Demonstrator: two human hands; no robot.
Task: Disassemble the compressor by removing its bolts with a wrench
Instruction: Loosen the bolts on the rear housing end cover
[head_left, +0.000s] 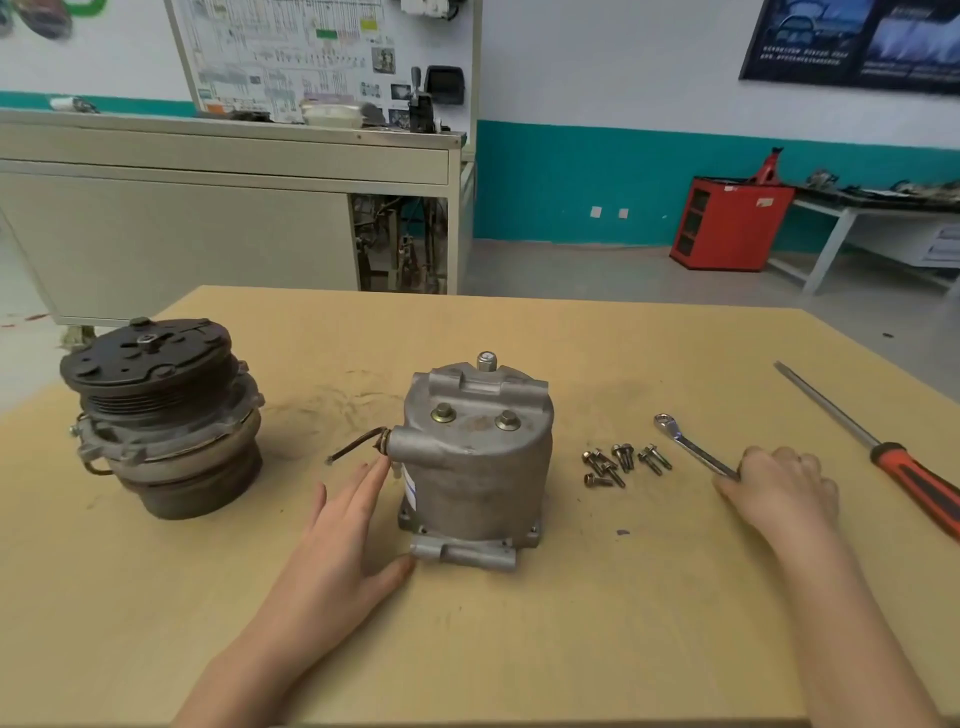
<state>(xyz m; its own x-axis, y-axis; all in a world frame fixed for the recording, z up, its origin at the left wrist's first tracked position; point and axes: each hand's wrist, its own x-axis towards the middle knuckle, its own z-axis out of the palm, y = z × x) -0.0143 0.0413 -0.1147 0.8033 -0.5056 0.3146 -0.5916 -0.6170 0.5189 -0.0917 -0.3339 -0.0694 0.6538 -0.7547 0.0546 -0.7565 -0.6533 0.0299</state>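
A screwdriver (878, 453) with a red and black handle lies on the right of the tan table (519, 634). Behind, a grey cabinet (208, 228) carries a wiring-diagram board (291, 52). A red box (727, 223) stands on the floor by the teal wall, beside a white bench (831, 244). A dark poster (852, 41) hangs above.

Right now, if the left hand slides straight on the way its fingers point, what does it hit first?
The compressor, at its side port by the wire. The left hand lies open, fingertips aimed up and right at that port; they look almost on it, though depth is unclear.
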